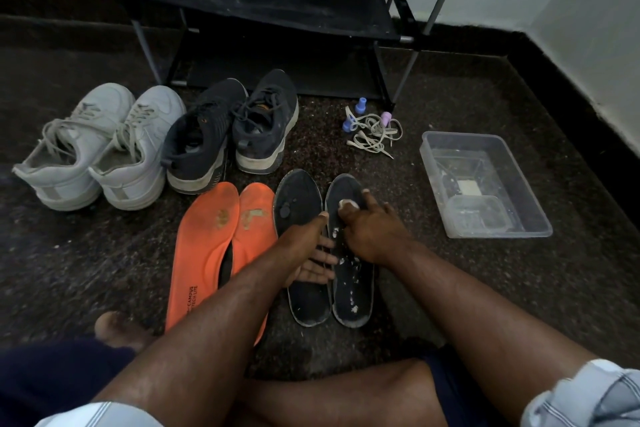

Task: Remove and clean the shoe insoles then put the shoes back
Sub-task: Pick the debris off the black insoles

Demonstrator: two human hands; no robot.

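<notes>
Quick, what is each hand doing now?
Left hand: open, fingers flat across the black foam insoles.
Right hand: grips a small white cloth.

Both forearms reach forward from the near edge, bare below rolled pale sleeves, and converge near the middle of the scene. The left hand [308,250] lies low with its palm turned up and to the right, fingers [325,258] straight and slightly spread, thumb pointing to the far side. The right hand [367,229] sits just to its right, back of the hand up, fingers curled down and pinching a small pale object at their far tips. The two hands are touching or nearly so. Bare legs are folded at the near edge, a foot showing at the near left.
</notes>
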